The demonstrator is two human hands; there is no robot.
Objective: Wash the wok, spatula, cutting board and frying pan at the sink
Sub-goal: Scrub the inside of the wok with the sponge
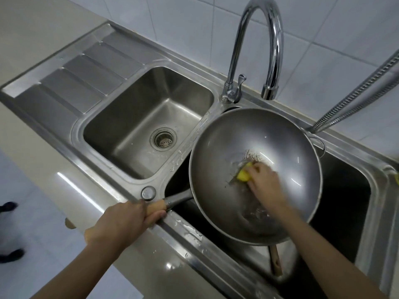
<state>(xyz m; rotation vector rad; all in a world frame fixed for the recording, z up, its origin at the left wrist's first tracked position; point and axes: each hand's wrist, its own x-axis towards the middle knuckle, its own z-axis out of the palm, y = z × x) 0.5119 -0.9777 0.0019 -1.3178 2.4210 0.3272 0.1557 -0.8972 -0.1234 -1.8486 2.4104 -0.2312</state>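
A person's right hand presses one yellow sponge into the bowl of a single round steel wok, fingers curled over it, beside a patch of brown residue. The left hand grips the wok's wooden handle, arm reaching in from below. The wok sits tilted over the right basin of a two-basin stainless sink. One curved chrome tap arches beyond the wok; a wooden stick lies beneath it.

Single head view: looks steeply down and forward, close over the double sink, wall tiles beyond.
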